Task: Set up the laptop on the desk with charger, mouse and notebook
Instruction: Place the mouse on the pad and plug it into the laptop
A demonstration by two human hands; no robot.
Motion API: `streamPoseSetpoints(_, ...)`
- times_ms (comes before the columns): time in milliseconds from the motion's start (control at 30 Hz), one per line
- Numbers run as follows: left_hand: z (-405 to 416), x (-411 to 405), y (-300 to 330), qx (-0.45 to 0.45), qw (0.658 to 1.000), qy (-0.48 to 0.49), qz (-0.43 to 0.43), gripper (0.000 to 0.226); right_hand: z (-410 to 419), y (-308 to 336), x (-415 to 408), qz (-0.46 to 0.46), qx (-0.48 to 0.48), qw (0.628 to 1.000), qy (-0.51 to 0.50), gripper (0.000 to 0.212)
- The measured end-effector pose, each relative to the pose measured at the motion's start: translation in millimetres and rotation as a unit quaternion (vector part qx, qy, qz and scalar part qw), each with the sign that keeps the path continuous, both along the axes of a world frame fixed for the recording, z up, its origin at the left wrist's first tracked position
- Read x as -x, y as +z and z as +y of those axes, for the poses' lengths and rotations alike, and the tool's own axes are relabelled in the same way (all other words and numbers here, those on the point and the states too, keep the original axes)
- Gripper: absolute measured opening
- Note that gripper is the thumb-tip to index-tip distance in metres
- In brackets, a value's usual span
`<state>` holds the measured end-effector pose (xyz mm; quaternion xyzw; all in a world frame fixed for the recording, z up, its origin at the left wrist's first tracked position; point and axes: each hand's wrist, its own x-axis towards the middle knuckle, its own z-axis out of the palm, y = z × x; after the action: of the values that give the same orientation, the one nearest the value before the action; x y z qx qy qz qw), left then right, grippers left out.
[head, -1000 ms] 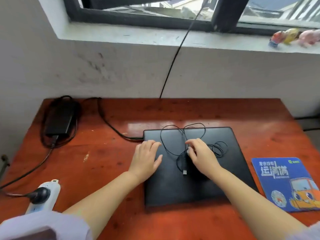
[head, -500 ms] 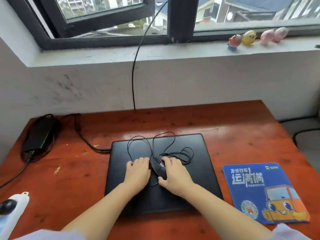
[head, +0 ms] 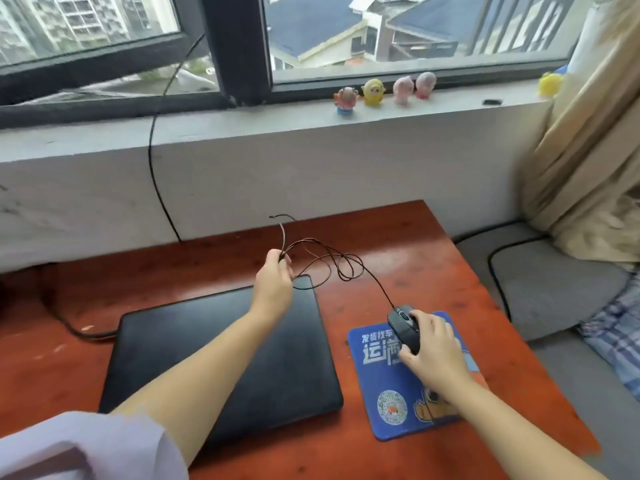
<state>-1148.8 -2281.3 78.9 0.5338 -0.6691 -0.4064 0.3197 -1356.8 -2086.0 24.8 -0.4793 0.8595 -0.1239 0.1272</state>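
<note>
mouse (head: 404, 328) on blue pad (head: 391, 410), gripped by right hand (head: 431, 348) | cable (head: 332, 263) pinched in left hand (head: 275, 280) above closed laptop (head: 221, 358) | advice: shake loops free, route plug to port unsnagged

Two bare forearms reach in from the bottom edge, nothing worn on either wrist, no watch, no bracelet, no ring to be seen on the left hand (head: 273, 282) or the right hand (head: 431, 351). On the left arm a pale lilac-white sleeve (head: 83, 445) sits loose and short, ending above the elbow with a soft, wide cuff and a darker fold of shadow in the cloth. On the right arm only a sliver of the same pale cloth could be there at the frame's bottom edge, too little to tell.
</note>
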Motion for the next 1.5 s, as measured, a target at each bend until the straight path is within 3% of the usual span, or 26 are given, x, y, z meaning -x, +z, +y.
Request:
streamPoseSetpoints(200,21.0,95.8,31.4,0.101,0.982,-0.154,0.04,0.016,59.0,-29.7,14.6,-0.023,-0.053,0.995,-0.076,0.06)
streamPoseSetpoints(367,23.3,118.8,43.5,0.101,0.969,-0.226,0.002,0.021,50.9,-26.6,20.8,-0.039,-0.049,0.995,-0.077,0.052)
streamPoseSetpoints(533,13.5,104.4,56.3,0.147,0.947,-0.275,-0.07,0.026,13.9,19.3,27.9,-0.07,0.103,0.99,-0.071,0.035)
streamPoseSetpoints(700,6.2,88.1,85.3,0.248,0.878,-0.354,-0.203,0.025,-43.2,87.4,8.1,-0.024,0.345,0.938,0.005,0.037)
streamPoseSetpoints(767,5.2,84.4,96.9,0.268,0.863,-0.368,-0.216,0.022,-61.8,102.4,1.4,0.005,0.338,0.94,0.055,0.036)
streamPoseSetpoints(833,3.7,80.1,103.3,0.27,0.864,-0.366,-0.217,0.02,-74.1,106.8,-0.3,0.015,0.298,0.95,0.092,0.022)
streamPoseSetpoints(1067,-21.7,49.0,82.8,0.115,0.919,-0.331,-0.181,0.015,-75.7,96.3,21.7,-0.018,0.26,0.958,0.118,0.013)
streamPoseSetpoints(1167,-21.7,50.8,71.2,0.073,0.933,-0.319,-0.151,0.012,-75.2,91.0,20.2,0.024,0.215,0.966,0.14,0.028)
streamPoseSetpoints(1267,-10.5,66.2,61.7,0.001,0.936,-0.331,-0.118,0.013,-82.0,89.4,5.7,0.007,0.229,0.954,0.192,0.036)
streamPoseSetpoints(1433,-12.3,72.8,42.1,-0.121,0.95,-0.286,-0.038,0.031,-90.8,84.9,-1.8,-0.153,0.247,0.943,0.159,0.016)
streamPoseSetpoints(1500,-25.4,66.4,28.4,-0.175,0.957,-0.232,0.004,0.035,-90.2,84.2,3.9,-0.249,0.28,0.919,0.123,0.016)
